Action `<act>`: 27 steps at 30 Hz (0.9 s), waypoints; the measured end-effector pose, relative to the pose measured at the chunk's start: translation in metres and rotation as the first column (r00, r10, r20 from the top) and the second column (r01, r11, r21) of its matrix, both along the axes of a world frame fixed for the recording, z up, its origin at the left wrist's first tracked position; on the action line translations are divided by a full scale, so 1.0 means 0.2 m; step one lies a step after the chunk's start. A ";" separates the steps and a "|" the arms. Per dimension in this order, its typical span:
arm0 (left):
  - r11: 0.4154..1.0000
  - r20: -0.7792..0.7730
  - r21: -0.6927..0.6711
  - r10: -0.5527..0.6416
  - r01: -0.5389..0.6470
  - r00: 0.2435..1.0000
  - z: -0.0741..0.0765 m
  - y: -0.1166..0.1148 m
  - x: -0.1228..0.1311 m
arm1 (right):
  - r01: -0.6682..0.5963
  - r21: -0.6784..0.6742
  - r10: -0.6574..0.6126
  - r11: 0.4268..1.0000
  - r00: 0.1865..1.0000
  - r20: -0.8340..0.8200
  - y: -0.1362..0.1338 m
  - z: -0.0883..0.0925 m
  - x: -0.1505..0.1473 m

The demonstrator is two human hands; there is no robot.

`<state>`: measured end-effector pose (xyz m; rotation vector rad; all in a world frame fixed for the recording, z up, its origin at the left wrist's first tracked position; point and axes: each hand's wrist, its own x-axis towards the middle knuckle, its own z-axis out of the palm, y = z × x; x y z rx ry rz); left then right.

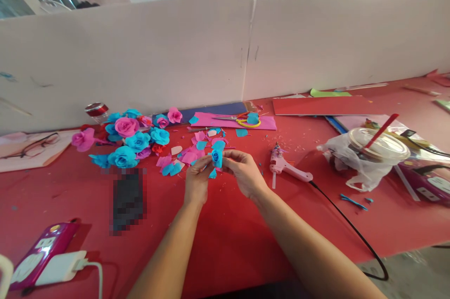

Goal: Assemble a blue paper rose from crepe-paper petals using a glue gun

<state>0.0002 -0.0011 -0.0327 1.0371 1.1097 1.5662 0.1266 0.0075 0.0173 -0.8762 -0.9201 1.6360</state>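
Note:
Between my two hands is a small blue paper flower (pixel 217 157), its centre rolled and a petal standing up behind it. My left hand (pixel 198 177) pinches it from the left, fingers closed. From the right, my right hand (pixel 244 172) has thumb and fingers closed on the flower's edge. Loose pink paper petals (pixel 191 155) and blue petals (pixel 172 168) lie scattered just beyond and left of my hands. A pink glue gun (pixel 290 169) rests on the table to the right. Finished paper flowers (pixel 137 141) in blue, pink and red are heaped at the left.
Scissors (pixel 242 120) lie on a pink paper strip (pixel 204 120) at the back. A lidded cup (pixel 378 142) with a red straw stands in a plastic bag at right. The glue gun's cord (pixel 346 214) crosses the right side. A power strip (pixel 45 247) lies front left.

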 end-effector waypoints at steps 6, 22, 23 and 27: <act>1.000 0.019 -0.019 0.024 -0.024 1.000 0.01 0.00 0.01 | -0.004 -0.020 0.003 1.000 1.000 -0.030 0.00 0.00 0.00; 0.970 0.193 -0.227 0.134 -0.089 0.972 0.06 -0.01 0.05 | 0.077 0.021 -0.077 0.997 0.996 0.037 0.02 -0.07 -0.04; 0.966 0.227 -0.243 0.143 -0.086 0.963 0.07 -0.01 0.05 | 0.051 -0.029 -0.051 0.998 0.999 -0.016 0.02 -0.07 -0.04; 0.961 0.288 -0.263 0.167 -0.090 0.943 0.07 0.00 0.03 | -0.019 -0.151 -0.009 0.988 0.984 -0.180 0.03 -0.07 -0.05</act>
